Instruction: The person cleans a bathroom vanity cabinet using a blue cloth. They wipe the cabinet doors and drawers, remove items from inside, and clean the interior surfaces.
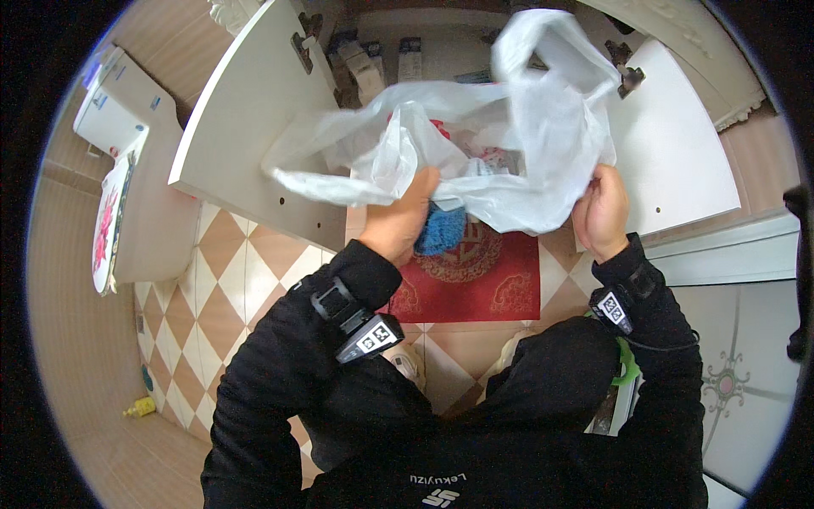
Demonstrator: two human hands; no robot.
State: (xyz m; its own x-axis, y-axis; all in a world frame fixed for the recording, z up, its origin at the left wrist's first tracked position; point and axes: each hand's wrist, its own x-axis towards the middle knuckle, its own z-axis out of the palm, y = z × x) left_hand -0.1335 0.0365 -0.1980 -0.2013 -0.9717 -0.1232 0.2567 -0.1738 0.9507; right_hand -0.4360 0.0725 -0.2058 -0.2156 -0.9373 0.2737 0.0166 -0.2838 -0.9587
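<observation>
A thin white plastic bag [559, 127] spreads in front of the cabinet, its mouth wide and facing up toward me. My left hand [400, 219] grips the bag's near rim, thumb on top and fingers hidden. Against that hand, just under the rim, hangs a fuzzy blue cloth [441, 230]; whether the fingers hold it too is unclear. The right side of the bag is pinched in my right hand [601, 210]. Through the mouth, red and pale items [489, 156] show, too covered to name.
Cabinet doors stand swung out at left [254, 127] and right [674, 140]. Small boxes [362, 67] sit inside the cabinet. A red patterned mat [470, 292] covers floor tiles below. A toilet [146, 210] is at left, a yellow bottle [140, 407] lower left, a green-rimmed container [628, 362] by my right leg.
</observation>
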